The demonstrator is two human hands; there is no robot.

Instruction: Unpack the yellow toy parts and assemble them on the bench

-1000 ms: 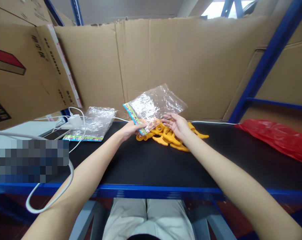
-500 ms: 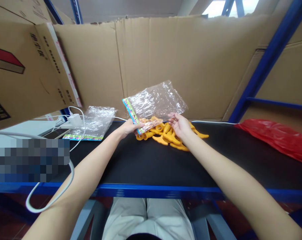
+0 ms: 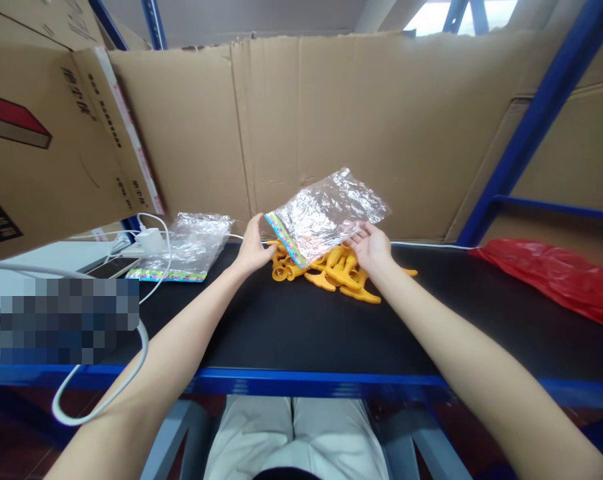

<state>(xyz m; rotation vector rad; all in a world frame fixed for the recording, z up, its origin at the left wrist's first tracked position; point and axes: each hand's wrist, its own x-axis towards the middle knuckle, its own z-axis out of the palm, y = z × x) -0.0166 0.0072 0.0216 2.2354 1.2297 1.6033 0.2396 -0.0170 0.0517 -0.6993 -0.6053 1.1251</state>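
A clear plastic bag (image 3: 331, 213) with a colourful printed strip along its left edge is held up at a tilt over the pile. My right hand (image 3: 374, 248) grips its lower right edge, fingers partly behind the film. Just left of the printed strip, my left hand (image 3: 254, 248) is open, thumb and fingers apart, with nothing visible in it. Under the bag lies a heap of orange-yellow plastic pieces (image 3: 338, 270), some with hollow round ends and some with curved crossbars. The bag and my right hand hide part of the heap.
Another clear bag (image 3: 194, 243) lies at the left beside a white charger (image 3: 151, 240). A white cable (image 3: 144, 340) loops over my left forearm. Red plastic (image 3: 551, 277) rests at the right. Cardboard (image 3: 381, 133) walls the back; a blue rail (image 3: 311, 381) edges the black table.
My left hand has let go of the printed edge and opened beside it. The bag has shifted right and slightly down, now gripped by my right hand.
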